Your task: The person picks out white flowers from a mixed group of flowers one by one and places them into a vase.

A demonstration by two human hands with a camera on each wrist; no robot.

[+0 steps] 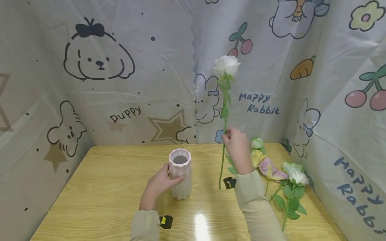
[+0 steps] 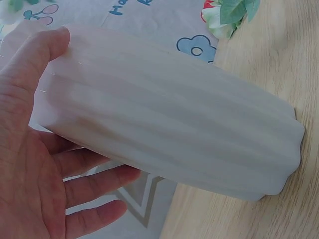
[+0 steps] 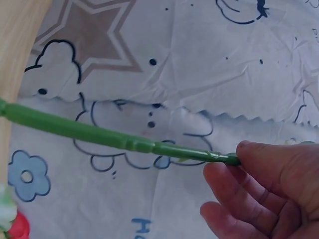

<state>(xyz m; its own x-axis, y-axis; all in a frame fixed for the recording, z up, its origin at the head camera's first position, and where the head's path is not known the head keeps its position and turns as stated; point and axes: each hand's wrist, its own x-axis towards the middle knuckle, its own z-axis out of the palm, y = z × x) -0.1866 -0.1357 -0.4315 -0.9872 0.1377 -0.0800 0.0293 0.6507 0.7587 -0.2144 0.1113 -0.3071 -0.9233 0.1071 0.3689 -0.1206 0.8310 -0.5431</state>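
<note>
A pale ribbed vase (image 1: 184,182) with a scalloped rim stands upright on the table. My left hand (image 1: 158,184) holds it from the left, near the top; in the left wrist view the thumb lies across the vase (image 2: 174,114) and the fingers pass behind it. To the right of the vase, my right hand (image 1: 238,147) pinches the green stem of a white artificial rose (image 1: 227,66). The rose is nearly upright, bloom high, and its stem's lower end hangs above the wood. Thumb and forefinger grip the stem (image 3: 89,130) in the right wrist view.
Several artificial flowers lie at the table's right side: a greenish-white bloom (image 1: 257,143), a yellow one (image 1: 257,157), a pink one (image 1: 267,168) and a white rose (image 1: 297,174) with leaves. A printed curtain (image 1: 144,90) encloses the back and sides of the wooden table (image 1: 102,187).
</note>
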